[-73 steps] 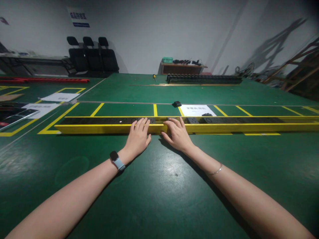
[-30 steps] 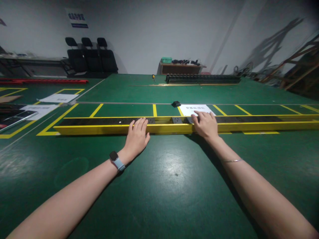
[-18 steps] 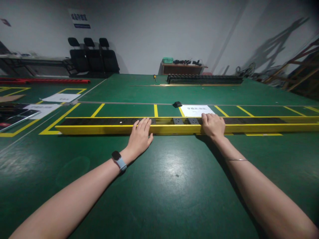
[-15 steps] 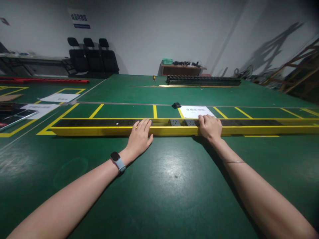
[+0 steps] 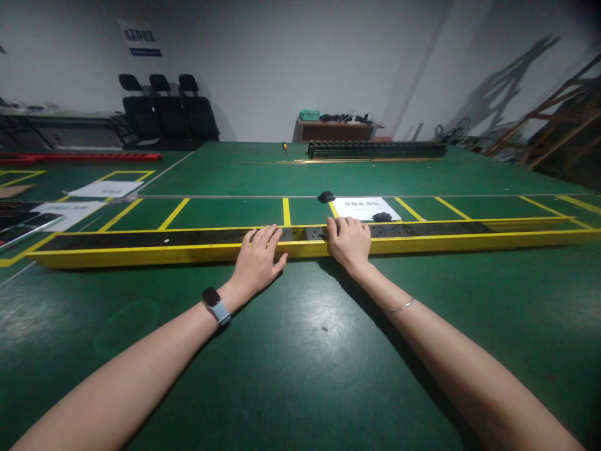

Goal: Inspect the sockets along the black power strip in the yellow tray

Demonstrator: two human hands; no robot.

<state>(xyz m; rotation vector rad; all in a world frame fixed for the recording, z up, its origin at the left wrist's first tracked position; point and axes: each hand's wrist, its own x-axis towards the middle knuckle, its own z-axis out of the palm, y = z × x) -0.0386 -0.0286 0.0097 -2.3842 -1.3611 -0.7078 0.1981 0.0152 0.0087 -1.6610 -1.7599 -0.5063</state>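
A long yellow channel (image 5: 154, 257) lies across the green table, its trough lined with black socket modules (image 5: 206, 237). A short gap in the row shows between my hands, beside a grey socket module (image 5: 313, 233). My left hand (image 5: 257, 258) rests with loosely stretched fingers over the channel's near wall, the fingertips on the modules and the thumb out to the right. To the right, my right hand (image 5: 351, 244) bends its fingers over the same wall and into the trough. Its fingertips are partly hidden.
Behind the channel lie a printed white sheet (image 5: 366, 208), a small black part (image 5: 326, 196) and another black part (image 5: 382, 217). Farther back are a row of black parts (image 5: 375, 151) and a yellow-handled tool (image 5: 285, 148). More paper sheets (image 5: 106, 188) lie at left.
The yellow channel has slid left, and my right hand has moved left with it. The gap between the modules has narrowed. My left hand stays nearly in place. A black part on the sheet is now uncovered.
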